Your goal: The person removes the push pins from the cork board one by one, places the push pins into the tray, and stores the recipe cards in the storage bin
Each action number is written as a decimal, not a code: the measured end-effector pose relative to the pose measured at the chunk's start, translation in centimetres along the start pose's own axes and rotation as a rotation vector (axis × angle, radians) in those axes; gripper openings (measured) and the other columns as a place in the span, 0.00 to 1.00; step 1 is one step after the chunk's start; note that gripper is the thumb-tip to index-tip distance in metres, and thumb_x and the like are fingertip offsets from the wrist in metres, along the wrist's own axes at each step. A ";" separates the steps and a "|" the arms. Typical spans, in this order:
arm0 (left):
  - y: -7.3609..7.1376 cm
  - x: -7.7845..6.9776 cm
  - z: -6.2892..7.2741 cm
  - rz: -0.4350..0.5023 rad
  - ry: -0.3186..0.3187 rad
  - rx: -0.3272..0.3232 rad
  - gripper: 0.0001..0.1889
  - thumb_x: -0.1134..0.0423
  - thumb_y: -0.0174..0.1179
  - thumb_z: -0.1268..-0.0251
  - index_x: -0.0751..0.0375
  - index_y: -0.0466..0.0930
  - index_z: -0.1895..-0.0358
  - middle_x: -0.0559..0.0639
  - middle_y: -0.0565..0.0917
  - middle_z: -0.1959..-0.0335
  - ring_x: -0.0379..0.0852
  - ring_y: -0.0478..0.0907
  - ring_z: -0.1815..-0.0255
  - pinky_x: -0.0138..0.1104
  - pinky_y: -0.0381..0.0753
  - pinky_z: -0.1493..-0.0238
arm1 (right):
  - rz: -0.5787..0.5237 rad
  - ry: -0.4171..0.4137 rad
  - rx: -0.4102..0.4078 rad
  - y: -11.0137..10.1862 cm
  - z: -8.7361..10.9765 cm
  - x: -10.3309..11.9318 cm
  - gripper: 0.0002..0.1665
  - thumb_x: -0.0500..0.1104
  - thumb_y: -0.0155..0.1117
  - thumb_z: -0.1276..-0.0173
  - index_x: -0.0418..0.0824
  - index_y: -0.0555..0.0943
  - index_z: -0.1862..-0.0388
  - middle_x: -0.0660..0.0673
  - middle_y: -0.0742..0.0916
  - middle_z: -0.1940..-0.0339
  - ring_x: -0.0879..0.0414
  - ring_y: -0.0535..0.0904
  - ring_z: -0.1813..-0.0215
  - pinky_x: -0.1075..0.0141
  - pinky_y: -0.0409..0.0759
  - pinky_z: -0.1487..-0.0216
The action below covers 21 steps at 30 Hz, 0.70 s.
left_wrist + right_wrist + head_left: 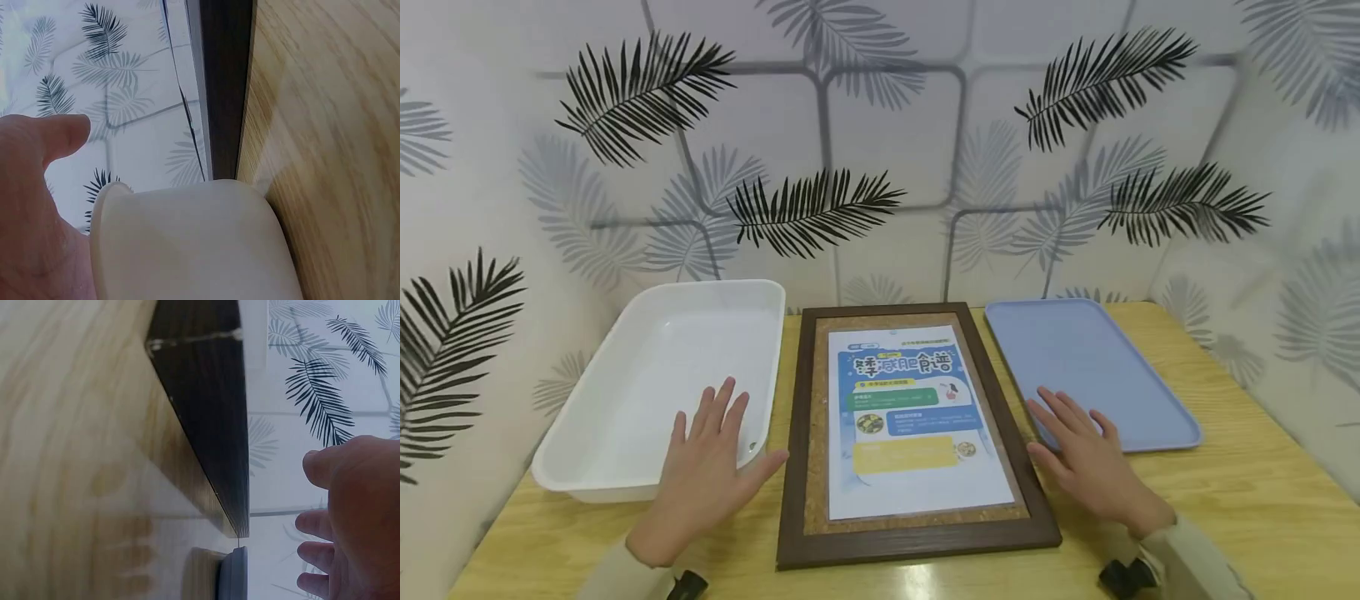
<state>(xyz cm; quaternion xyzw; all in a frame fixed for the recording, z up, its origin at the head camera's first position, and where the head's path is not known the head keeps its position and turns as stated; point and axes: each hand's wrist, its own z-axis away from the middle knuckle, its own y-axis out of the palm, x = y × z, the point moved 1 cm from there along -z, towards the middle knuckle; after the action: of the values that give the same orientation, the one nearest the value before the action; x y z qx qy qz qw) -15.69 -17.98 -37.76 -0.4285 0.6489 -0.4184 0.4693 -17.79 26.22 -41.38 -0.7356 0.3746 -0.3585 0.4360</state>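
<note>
My left hand (703, 471), fingers spread and straight, hovers over the near right corner of a white plastic basin (647, 375) and holds nothing. Its thumb points toward a brown-framed cork board (917, 542) in the middle of the table. On the cork lies a printed sheet (917, 492) with blue, green and yellow blocks. My right hand (1090, 467) is also spread and holds nothing, between the board's right edge and a light blue tray (1090, 367). In the right wrist view, its fingers (315, 555) extend above the level of the frame's side.
A pale wooden table (1247, 500) carries everything, with its right edge running diagonally. Behind it hangs a light cloth (895, 125) with a dark and grey leaf print. The basin's raised wall (194, 244) stands close to the board's dark frame (226, 87).
</note>
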 end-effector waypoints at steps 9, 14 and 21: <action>0.1 0.1 0.1 0.000 -0.017 -0.010 0.48 0.32 0.52 0.39 0.70 0.60 0.30 0.66 0.53 0.24 0.68 0.47 0.24 0.67 0.46 0.32 | 0.016 -0.023 -0.006 0.0 -0.8 0.8 0.31 0.50 0.58 0.29 0.38 0.69 0.31 0.36 0.70 0.29 0.37 0.64 0.30 0.36 0.57 0.41; 0.4 -0.5 -0.6 0.020 -0.006 -0.002 0.47 0.33 0.53 0.39 0.70 0.60 0.30 0.66 0.53 0.24 0.67 0.46 0.24 0.66 0.45 0.31 | 0.036 -0.043 -0.033 -0.5 -1.1 0.9 0.30 0.49 0.58 0.29 0.38 0.70 0.32 0.37 0.72 0.31 0.39 0.65 0.32 0.37 0.59 0.43; 0.7 -1.3 -1.5 0.028 0.002 -0.024 0.46 0.34 0.53 0.39 0.70 0.60 0.30 0.65 0.53 0.24 0.67 0.47 0.24 0.66 0.46 0.31 | 0.012 -0.055 -0.036 -0.1 -2.1 1.6 0.28 0.48 0.58 0.29 0.38 0.71 0.33 0.37 0.73 0.32 0.40 0.66 0.32 0.38 0.59 0.42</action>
<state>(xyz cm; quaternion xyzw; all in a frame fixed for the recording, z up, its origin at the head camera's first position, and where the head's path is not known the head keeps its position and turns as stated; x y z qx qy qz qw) -16.97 -16.32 -37.77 -0.4243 0.6603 -0.4047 0.4693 -18.81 24.15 -40.20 -0.7508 0.3731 -0.3286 0.4348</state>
